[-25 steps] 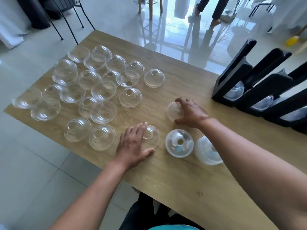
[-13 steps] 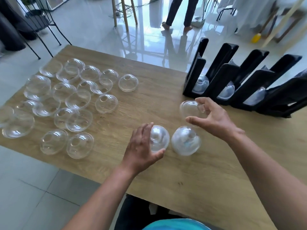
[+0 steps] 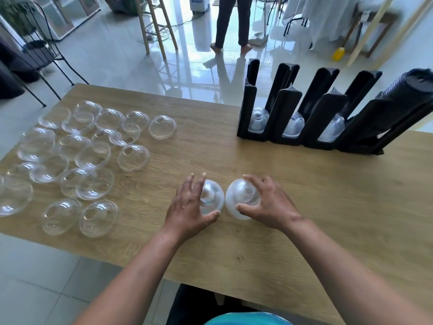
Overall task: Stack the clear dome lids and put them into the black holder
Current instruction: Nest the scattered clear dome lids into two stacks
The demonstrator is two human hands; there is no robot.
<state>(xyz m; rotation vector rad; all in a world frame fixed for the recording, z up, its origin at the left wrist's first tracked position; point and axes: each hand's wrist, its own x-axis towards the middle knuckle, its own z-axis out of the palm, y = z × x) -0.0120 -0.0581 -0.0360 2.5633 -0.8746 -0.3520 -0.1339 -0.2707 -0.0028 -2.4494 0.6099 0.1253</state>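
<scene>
Two clear dome lid stacks sit side by side near the table's front middle. My left hand (image 3: 189, 207) curls around the left dome lid (image 3: 212, 198). My right hand (image 3: 267, 202) grips the right, cloudier stack of dome lids (image 3: 236, 198) from above and the side. Several loose clear dome lids (image 3: 77, 158) lie spread over the left half of the wooden table (image 3: 328, 207). The black holder (image 3: 304, 111) stands at the back right, with dome lids low in three of its slots.
A person's legs (image 3: 232, 22) stand on the shiny floor beyond the table. A black wire chair (image 3: 39, 55) is at the far left, wooden stool legs behind the table. The table's near edge runs just below my forearms.
My right hand brought its lid down from in front of the holder onto the stack beside my left hand. The view has tilted up and shifted right.
</scene>
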